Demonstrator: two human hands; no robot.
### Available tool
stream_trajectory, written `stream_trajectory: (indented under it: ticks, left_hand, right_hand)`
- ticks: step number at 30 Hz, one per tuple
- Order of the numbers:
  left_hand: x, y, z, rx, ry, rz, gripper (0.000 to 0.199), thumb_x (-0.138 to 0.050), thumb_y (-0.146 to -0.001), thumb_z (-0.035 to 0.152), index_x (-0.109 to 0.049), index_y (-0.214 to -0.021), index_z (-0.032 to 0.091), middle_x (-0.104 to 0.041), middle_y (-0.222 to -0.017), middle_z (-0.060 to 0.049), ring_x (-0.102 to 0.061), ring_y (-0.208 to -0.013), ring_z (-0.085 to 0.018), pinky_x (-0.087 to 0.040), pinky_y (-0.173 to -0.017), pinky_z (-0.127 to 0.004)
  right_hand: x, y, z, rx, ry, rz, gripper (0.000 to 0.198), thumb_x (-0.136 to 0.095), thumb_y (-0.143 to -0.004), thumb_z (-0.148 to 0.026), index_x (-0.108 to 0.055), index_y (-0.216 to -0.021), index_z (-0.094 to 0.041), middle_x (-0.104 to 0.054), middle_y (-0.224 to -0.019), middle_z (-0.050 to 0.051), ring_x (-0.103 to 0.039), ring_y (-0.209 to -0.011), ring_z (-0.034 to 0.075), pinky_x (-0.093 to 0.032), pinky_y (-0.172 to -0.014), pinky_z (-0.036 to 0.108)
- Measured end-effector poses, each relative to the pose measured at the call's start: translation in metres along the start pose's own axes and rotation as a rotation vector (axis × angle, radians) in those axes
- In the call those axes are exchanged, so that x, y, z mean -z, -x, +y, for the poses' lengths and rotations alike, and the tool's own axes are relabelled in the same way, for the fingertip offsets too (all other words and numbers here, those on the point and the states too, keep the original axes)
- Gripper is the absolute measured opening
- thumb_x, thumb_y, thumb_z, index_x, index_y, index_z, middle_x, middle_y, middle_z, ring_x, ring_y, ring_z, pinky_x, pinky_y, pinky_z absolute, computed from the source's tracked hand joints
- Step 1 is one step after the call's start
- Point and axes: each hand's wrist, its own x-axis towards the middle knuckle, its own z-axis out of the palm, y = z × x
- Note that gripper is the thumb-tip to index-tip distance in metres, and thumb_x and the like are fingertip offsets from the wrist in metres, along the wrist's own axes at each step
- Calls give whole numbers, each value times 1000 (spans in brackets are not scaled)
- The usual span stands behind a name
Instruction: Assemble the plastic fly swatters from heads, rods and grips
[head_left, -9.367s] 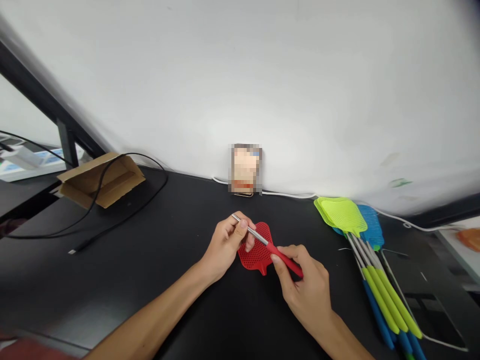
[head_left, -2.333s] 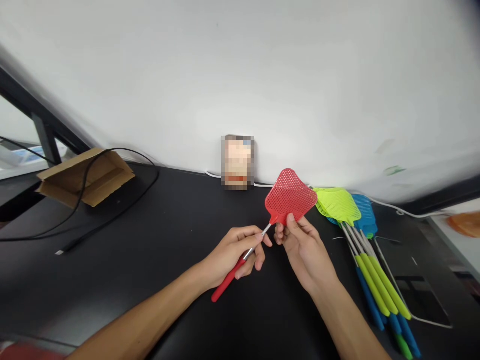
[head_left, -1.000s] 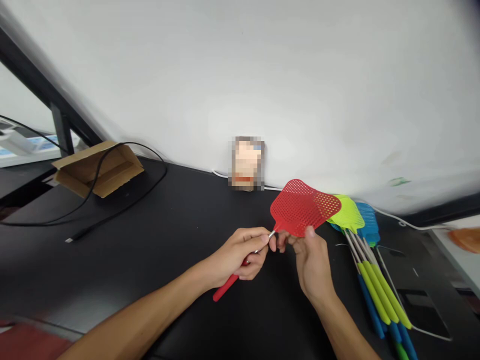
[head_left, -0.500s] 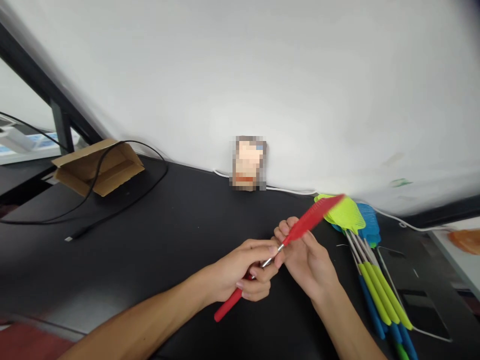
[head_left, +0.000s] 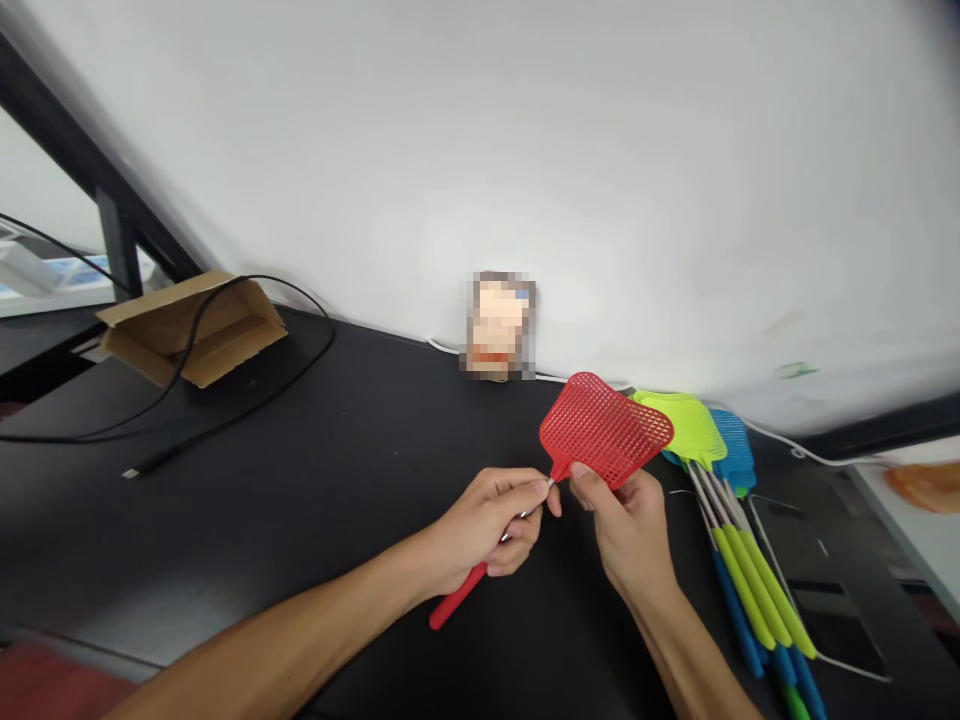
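A red fly swatter (head_left: 606,425) is held above the black table, its mesh head turned broad side toward me. My left hand (head_left: 491,525) is closed around its metal shaft, with the red handle sticking out below the fingers. My right hand (head_left: 630,515) pinches the lower edge of the mesh head, thumb in front and the other fingers mostly hidden behind. To the right lies a stack of fly swatters, with yellow-green ones (head_left: 686,425) on top and blue ones (head_left: 731,450) beneath.
An open cardboard box (head_left: 199,330) lies at the left back, with a black cable (head_left: 300,375) looping over it. A blurred-out upright object (head_left: 499,325) stands against the white wall (head_left: 480,150). A dark flat device (head_left: 836,620) and a white cable are at the right on the black table (head_left: 337,480).
The red swatter's head has turned from nearly edge-on to broad side facing me. My right hand, loosely cupped behind it before, has closed on the head's edge. The left hand keeps its hold.
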Motion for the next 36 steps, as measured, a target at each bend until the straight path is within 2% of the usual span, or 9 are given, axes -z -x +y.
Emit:
stream_trajectory:
  ticks: [12, 17, 20, 23, 26, 30, 33, 35, 36]
  left_hand:
    - [-6, -2, -9, -9, -169, 139, 31, -50, -103, 43, -59, -86, 19, -37, -54, 10, -25, -33, -4, -20, -34, -20]
    - [-7, -1, -6, -262, -318, 227, 35, -55, -103, 40, -68, -82, 16, -57, -72, 0, -51, -62, -9, -41, -59, -23]
    - [-6, 3, -4, -453, -419, 309, 29, -66, -98, 38, -79, -84, 17, -57, -92, -4, -55, -88, -14, -44, -74, -25]
    - [-6, 6, -6, -451, -420, 337, 28, -63, -99, 41, -82, -106, 22, -50, -86, -1, -50, -75, -11, -41, -65, -24]
    - [-11, 9, -12, -426, -481, 296, 30, -63, -99, 42, -81, -115, 22, -52, -81, 0, -49, -67, -10, -41, -63, -24]
    - [-18, 12, -18, -481, -578, 138, 34, -56, -103, 41, -77, -123, 23, -67, -100, -7, -62, -89, -17, -48, -82, -29]
    - [-20, 12, -18, -454, -630, 140, 38, -44, -108, 39, -73, -130, 25, -67, -116, -9, -61, -98, -18, -47, -89, -31]
    - [-19, 11, -17, -426, -647, 168, 40, -42, -109, 40, -75, -122, 23, -67, -114, -9, -61, -96, -17, -47, -89, -30]
    - [-19, 9, -16, -411, -648, 176, 41, -41, -109, 41, -76, -117, 21, -67, -111, -9, -61, -95, -17, -47, -88, -30]
  right_hand:
    - [-18, 9, -6, 23, 156, 41, 35, -62, -95, -33, -56, -63, -20, -56, -59, -3, -49, -55, 13, -38, -57, 27]
    - [-20, 12, -18, 0, 145, -17, 32, -58, -99, -45, -59, -79, -20, -54, -66, -3, -51, -61, 14, -43, -60, 25]
    - [-27, 35, -24, -53, 120, -86, 26, -54, -102, -46, -62, -103, -22, -60, -83, 0, -57, -73, 15, -49, -70, 26]
    - [-40, 72, -19, -125, 55, -217, 26, -51, -104, -46, -59, -111, -23, -64, -97, 3, -62, -85, 17, -52, -82, 29]
    - [-46, 102, -11, -172, 10, -263, 30, -50, -103, -50, -58, -96, -22, -61, -85, 2, -60, -77, 17, -51, -75, 28]
    - [-4, 100, -19, -194, 319, -45, 32, -46, -103, -51, -60, -106, -22, -50, -66, -3, -51, -58, 16, -43, -57, 27]
    - [63, 73, -32, -59, 939, 388, 31, -48, -100, -48, -63, -107, -22, -61, -76, 4, -60, -71, 24, -44, -66, 34]
    - [103, 55, -36, -12, 1320, 477, 26, -43, -100, -42, -57, -91, -22, -63, -78, 8, -61, -74, 28, -42, -66, 37]
    - [117, 48, -34, 39, 1493, 427, 27, -39, -102, -37, -54, -86, -22, -63, -82, 11, -62, -80, 30, -42, -69, 39]
